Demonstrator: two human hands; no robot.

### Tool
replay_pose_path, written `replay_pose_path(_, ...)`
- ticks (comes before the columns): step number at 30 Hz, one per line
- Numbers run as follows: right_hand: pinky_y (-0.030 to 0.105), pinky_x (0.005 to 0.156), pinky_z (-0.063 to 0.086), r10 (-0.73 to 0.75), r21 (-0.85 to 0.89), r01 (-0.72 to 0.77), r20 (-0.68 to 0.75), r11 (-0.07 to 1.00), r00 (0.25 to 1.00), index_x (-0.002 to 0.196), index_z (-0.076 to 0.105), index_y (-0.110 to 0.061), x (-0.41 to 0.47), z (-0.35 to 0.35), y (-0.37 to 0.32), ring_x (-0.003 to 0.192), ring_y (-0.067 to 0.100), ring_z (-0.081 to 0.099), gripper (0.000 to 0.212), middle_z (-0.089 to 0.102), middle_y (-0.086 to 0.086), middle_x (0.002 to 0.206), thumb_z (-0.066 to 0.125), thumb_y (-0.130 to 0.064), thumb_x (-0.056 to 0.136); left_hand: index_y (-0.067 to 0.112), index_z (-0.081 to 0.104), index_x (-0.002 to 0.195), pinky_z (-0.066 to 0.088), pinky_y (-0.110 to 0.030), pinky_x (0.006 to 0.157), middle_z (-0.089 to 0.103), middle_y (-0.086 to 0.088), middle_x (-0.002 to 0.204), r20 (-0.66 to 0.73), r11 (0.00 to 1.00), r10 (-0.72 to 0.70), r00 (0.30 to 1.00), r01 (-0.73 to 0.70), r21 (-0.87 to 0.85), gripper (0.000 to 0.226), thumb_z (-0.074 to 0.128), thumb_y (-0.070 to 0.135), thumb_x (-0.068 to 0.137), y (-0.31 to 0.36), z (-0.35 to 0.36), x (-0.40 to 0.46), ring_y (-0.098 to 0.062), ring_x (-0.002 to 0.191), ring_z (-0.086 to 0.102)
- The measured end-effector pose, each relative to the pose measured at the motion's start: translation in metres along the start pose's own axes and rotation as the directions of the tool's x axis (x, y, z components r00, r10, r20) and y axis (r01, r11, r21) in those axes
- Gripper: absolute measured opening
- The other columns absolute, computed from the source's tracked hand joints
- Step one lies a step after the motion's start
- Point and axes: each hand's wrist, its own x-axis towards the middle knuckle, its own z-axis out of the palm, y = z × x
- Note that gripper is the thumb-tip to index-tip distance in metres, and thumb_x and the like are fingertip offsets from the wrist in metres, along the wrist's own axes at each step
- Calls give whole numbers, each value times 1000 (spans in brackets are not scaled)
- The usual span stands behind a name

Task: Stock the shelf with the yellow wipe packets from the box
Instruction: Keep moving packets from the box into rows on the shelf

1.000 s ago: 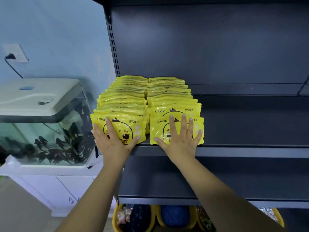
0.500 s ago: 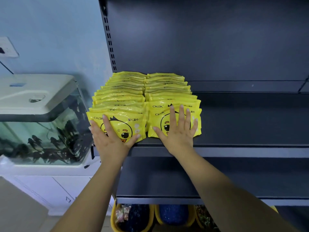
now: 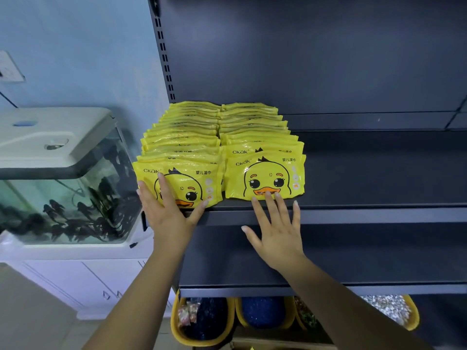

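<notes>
Two rows of yellow wipe packets with a duck face stand on the dark shelf [image 3: 379,173], at its left end. My left hand [image 3: 169,210] lies flat with straight fingers against the front packet of the left row [image 3: 199,180]. My right hand [image 3: 278,231] is spread in front of the shelf edge, and its fingertips just reach the bottom edge of the right row's front packet [image 3: 265,178]. The box is not in view.
A fish tank [image 3: 63,188] with a white lid stands on a white cabinet to the left of the shelf. A lower shelf [image 3: 353,286] sits beneath, with yellow bins [image 3: 204,322] of goods under it. The shelf stretches bare to the right of the packets.
My right hand has drawn back from the right front packet toward the shelf edge, uncovering the duck face. My left hand stays pressed on the left front packet.
</notes>
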Motion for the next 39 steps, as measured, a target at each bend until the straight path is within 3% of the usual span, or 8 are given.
replay_pose_path(9,45,111,7,-27,77,36,-117,996,993,130,38,-20,-20,-11,-4,128,26,31,54,33,7,136,13,-52,96,14,22,142,21,-51,104,17,-38,143,69,1000,-19,997,20,-11,77,34,65,85,-1,-12,-38,-50,133,20)
replay_pose_path(15,36,109,14,-91,164,120,-174,979,981,107,65,-14,-65,-21,1,113,17,44,37,58,5,117,46,-36,83,23,28,133,33,-56,99,37,-25,139,249,996,66,966,-50,-71,55,37,50,85,20,-27,-89,-41,128,35)
replay_pose_path(20,31,92,35,-72,166,75,-22,983,997,93,70,-14,-111,-33,27,93,16,60,36,68,1,94,44,-36,81,7,54,118,46,-48,84,63,-17,107,402,979,192,895,-203,-16,49,42,41,85,33,-31,-134,-38,103,57)
replay_pose_path(23,27,67,52,-23,153,-1,157,988,987,87,71,-15,-148,-37,53,74,17,68,33,70,-2,80,48,-37,79,7,64,105,51,-39,73,67,-12,90,479,960,229,848,-278,32,44,47,38,80,40,-33,-170,-33,86,64)
replay_pose_path(28,29,63,51,24,232,-169,521,958,853,108,62,-17,-216,-43,111,82,19,63,37,67,0,94,44,-44,91,8,70,77,43,-28,58,67,-6,63,532,945,225,816,-316,86,34,50,35,73,65,-34,-245,-26,58,64)
replay_pose_path(32,18,40,30,53,178,-170,527,969,848,74,64,-12,-264,-52,151,47,19,59,27,56,1,53,63,-39,80,11,69,72,48,-27,50,65,-2,57,629,964,90,772,-226,139,37,49,43,75,75,-32,-309,-24,52,62)
replay_pose_path(35,30,62,45,107,144,-310,737,940,667,89,60,-16,-299,-44,175,81,25,62,28,39,0,63,49,-42,92,12,68,66,49,-29,45,62,0,50,683,965,10,731,-186,184,40,47,45,72,82,-32,-344,-24,47,60)
replay_pose_path(39,25,59,33,115,89,-325,821,942,559,84,52,-18,-338,-23,200,87,28,61,33,38,-4,60,40,-46,94,16,69,61,46,-26,45,59,5,45,749,935,-56,660,-228,271,40,46,47,73,77,-22,-374,-24,44,59)
